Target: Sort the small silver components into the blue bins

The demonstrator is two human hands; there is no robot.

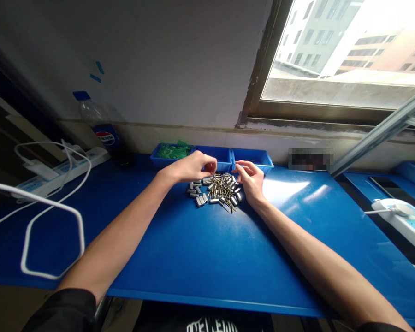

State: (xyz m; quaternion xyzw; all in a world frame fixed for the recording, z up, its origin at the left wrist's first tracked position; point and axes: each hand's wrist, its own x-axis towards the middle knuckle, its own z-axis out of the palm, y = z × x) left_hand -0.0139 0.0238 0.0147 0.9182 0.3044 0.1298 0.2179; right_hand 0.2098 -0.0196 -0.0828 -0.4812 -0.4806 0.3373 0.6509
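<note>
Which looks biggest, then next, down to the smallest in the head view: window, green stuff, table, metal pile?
1. Table
2. Window, cut off by the picture's edge
3. Metal pile
4. Green stuff

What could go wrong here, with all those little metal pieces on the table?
The thin metal pins and silvery blocks lie loose and jumbled, so the left hand or right hand might scatter some. The white cable loops beside the left forearm and might snag it.
</note>
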